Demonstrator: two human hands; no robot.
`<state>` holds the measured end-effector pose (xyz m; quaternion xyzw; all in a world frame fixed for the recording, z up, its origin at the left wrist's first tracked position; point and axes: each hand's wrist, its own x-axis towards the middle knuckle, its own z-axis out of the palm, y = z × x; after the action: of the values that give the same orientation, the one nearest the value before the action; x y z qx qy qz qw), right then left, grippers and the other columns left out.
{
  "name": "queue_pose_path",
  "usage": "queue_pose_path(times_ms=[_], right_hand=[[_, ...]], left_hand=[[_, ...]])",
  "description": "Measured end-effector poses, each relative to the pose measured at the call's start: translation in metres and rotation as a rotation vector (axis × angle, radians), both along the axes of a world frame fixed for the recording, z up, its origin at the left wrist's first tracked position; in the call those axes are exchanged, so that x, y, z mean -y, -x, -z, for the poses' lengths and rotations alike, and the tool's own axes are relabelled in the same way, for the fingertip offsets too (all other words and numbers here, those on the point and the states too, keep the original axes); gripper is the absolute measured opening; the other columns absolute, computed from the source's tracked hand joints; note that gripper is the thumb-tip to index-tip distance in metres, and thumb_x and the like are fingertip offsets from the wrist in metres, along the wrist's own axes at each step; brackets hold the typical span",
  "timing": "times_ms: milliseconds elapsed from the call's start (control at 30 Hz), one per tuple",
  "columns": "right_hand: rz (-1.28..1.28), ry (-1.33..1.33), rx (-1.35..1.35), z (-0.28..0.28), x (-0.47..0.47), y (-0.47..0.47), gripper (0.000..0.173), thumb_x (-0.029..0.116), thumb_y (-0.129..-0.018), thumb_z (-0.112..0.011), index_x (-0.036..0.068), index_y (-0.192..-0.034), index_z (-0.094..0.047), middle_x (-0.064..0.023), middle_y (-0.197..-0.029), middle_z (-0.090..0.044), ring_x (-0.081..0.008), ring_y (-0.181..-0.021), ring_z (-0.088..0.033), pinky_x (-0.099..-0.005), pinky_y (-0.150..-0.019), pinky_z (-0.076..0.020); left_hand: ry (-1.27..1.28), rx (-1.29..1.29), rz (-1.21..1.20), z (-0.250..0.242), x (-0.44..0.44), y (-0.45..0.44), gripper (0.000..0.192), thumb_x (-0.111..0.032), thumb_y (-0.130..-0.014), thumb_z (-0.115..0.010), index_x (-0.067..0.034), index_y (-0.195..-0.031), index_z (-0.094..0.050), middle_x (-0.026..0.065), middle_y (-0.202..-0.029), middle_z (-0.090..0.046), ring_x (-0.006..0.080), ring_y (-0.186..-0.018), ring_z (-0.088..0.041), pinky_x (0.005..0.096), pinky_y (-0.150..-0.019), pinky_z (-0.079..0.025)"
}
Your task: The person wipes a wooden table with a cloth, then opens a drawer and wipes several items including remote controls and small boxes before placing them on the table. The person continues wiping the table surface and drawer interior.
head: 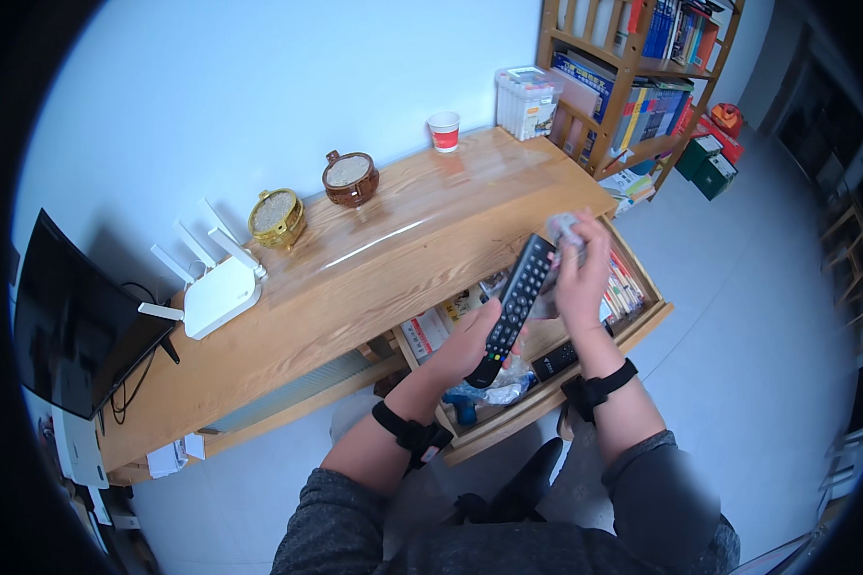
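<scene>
My left hand (pixel 466 346) grips a long black remote control (pixel 519 303) around its lower half, buttons facing up. The remote is tilted, its far end close to my right hand (pixel 586 277). In my right hand is a crumpled, pale, slightly blurred wipe or piece of thin plastic (pixel 564 228); which of these I cannot tell. Both hands are above a pulled-out wooden drawer (pixel 651 315). Inside it lie a second black remote (pixel 555 361), clear plastic wrapping (pixel 512 392), a blue object (pixel 464 408), a red-and-white box (pixel 426 335) and several thin colored items (pixel 622 287).
On the wooden cabinet top (pixel 302 302) stand a white router (pixel 223 295), a gold pot (pixel 277 228), a brown pot (pixel 351 188), a paper cup (pixel 444 133) and a clear plastic case (pixel 526 104). A monitor (pixel 79 323) is at left, a bookshelf (pixel 618 108) at far right.
</scene>
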<state>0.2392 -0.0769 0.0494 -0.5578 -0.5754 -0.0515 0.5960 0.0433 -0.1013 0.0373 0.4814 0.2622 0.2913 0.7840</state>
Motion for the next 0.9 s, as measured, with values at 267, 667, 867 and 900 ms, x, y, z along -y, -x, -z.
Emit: queue_pose_path(times_ms=[267,667,867,900], right_hand=[[-0.954,0.333,-1.356,-0.014,0.022,0.012,0.034,0.035,-0.101,-0.052,0.007,-0.119,-0.055,-0.0083,-0.103,-0.065,-0.0193,-0.092,-0.065,-0.0331,-0.084,-0.0543],[-0.296,0.194,-0.764,-0.005,0.007,0.011,0.022,0.026,-0.096,-0.063,0.004,-0.099,-0.065,0.0000,-0.082,-0.063,-0.0071,-0.069,-0.057,-0.0215,-0.063,-0.0444],[-0.151,0.252,-0.388,-0.001,0.005,0.009,0.028,0.026,-0.099,-0.057,0.000,-0.095,-0.066,-0.0048,-0.078,-0.066,-0.0106,-0.071,-0.060,-0.0245,-0.064,-0.0470],[-0.130,0.204,-0.287,0.000,0.004,0.010,0.031,0.027,-0.100,-0.055,-0.001,-0.095,-0.066,-0.0053,-0.077,-0.066,-0.0115,-0.070,-0.060,-0.0254,-0.063,-0.0471]], left_hand=[[0.121,0.050,0.158,-0.009,0.003,0.000,0.063,-0.049,-0.105,-0.025,0.002,-0.104,-0.062,0.0086,-0.077,-0.066,0.0156,-0.061,-0.065,0.0267,-0.056,-0.054],[-0.634,-0.421,-0.194,0.015,0.006,-0.014,0.045,-0.040,-0.092,-0.063,-0.002,-0.108,-0.046,0.0232,-0.090,-0.061,0.0374,-0.088,-0.063,0.0434,-0.077,-0.048],[-0.614,-0.502,-0.194,0.009,-0.002,0.001,0.044,-0.035,-0.093,-0.065,0.000,-0.114,-0.048,0.0134,-0.094,-0.059,0.0198,-0.086,-0.058,0.0341,-0.078,-0.047],[-0.550,-0.474,-0.280,0.008,-0.005,0.003,0.044,-0.037,-0.092,-0.065,0.000,-0.111,-0.049,0.0135,-0.093,-0.060,0.0210,-0.087,-0.059,0.0359,-0.078,-0.047]])
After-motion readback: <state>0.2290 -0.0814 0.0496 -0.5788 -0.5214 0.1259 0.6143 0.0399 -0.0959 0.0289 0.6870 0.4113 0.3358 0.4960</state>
